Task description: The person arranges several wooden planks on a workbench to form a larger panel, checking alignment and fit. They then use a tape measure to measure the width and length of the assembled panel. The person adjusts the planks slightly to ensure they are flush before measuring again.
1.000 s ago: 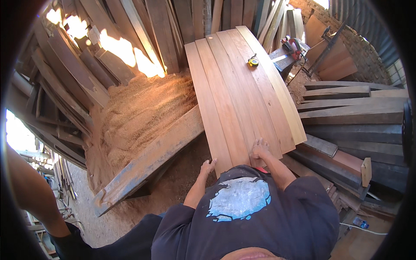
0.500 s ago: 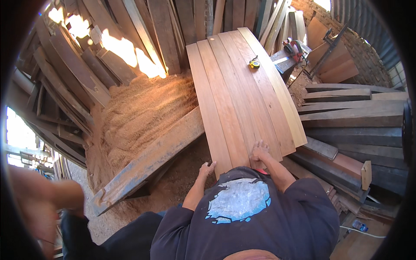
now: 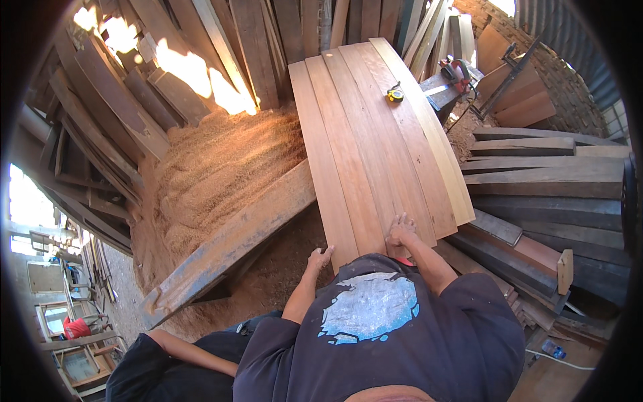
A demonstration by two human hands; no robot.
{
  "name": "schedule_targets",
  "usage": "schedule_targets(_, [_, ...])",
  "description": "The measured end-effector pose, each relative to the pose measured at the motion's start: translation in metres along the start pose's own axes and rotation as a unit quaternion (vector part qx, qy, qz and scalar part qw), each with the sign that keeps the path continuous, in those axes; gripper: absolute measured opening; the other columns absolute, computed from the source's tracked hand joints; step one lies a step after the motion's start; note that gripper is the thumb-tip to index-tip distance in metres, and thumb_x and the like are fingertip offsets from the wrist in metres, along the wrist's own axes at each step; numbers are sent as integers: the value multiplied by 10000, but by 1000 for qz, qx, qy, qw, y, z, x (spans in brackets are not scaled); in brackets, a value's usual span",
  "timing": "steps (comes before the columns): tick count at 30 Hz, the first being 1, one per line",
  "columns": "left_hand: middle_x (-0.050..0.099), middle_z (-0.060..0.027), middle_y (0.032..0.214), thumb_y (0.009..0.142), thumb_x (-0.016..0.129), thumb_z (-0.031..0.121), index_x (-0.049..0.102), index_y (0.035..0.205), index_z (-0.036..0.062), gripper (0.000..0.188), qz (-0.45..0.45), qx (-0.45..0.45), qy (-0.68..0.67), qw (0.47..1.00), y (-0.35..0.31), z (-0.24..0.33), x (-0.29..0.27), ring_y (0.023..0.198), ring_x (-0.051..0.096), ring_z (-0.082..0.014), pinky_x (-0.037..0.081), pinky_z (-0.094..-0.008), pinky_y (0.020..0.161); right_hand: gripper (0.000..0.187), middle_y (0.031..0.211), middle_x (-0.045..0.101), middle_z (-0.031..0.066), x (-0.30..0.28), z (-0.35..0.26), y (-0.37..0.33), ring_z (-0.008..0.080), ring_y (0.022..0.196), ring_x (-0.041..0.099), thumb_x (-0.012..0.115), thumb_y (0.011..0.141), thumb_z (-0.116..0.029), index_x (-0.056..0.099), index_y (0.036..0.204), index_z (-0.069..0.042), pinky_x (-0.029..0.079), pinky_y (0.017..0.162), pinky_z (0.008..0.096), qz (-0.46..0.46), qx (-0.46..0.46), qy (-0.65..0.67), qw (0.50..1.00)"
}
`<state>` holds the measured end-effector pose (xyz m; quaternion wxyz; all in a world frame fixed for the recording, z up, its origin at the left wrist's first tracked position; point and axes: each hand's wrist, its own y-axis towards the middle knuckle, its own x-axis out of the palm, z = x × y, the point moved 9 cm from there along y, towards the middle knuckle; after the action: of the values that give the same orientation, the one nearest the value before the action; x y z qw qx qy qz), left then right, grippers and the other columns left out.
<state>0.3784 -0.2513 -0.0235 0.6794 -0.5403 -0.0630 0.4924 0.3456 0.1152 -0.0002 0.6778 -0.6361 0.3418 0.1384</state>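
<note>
Several light reddish planks lie side by side as a panel (image 3: pixel 365 147), with a paler yellow plank (image 3: pixel 445 171) along the right edge. My right hand (image 3: pixel 402 231) rests palm down on the near end of the panel, fingers spread. By the panel's near left corner is my left hand (image 3: pixel 320 257), thumb apart from the fingers and nothing visible in it; whether it touches the edge is unclear. A yellow and black tape measure (image 3: pixel 395 96) sits on the far right part of the planks.
A long dusty beam (image 3: pixel 231 241) slants left of the panel, beside heaped sawdust (image 3: pixel 228 161). Stacked timber (image 3: pixel 542 181) lies at right; a red power tool (image 3: pixel 457 75) stands beyond the panel. Another person's forearm (image 3: pixel 194 354) is at lower left. Boards (image 3: pixel 254 53) lean behind.
The other person's blurred hand at the far left has gone from there; their forearm now lies low beside me. My hands have hardly moved on and beside the planks.
</note>
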Motion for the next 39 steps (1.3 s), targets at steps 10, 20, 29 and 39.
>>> schedule_targets(10, [555,-297,1390,822,611,706,522,1396,-60,962,-8,-16,-5,1000,-7,2,-4,1323,535,-381,440,-417,1088,1097,1652,31,292,1,-3,2,565,1479,137,713,821,-504,111,1601,-19,165,1198,617,-7,-5,0,1000])
schedule_targets(20, [531,-274,1429,804,668,673,512,1414,-41,952,8,1,10,1000,-2,-3,-12,1347,509,-383,422,-427,1114,1108,1653,36,289,0,-6,2,558,1484,130,708,824,-520,100,1600,-14,172,1196,614,-25,-4,-16,1000])
schedule_targets(29, [519,-258,1450,794,692,668,499,1438,-12,956,3,-18,-7,1000,-4,-13,-14,1357,505,-366,423,-428,1116,1116,1649,68,292,-2,-5,4,557,1480,150,709,810,-553,129,1596,-13,186,1192,613,-6,-8,-14,1000])
schedule_targets(39, [176,-292,1616,770,789,501,205,1592,98,1086,155,152,168,962,-35,52,-41,1497,183,-471,280,-538,1188,1119,1641,87,309,4,-1,7,584,1466,153,720,788,-519,142,1590,4,177,1193,620,12,-6,-15,1000])
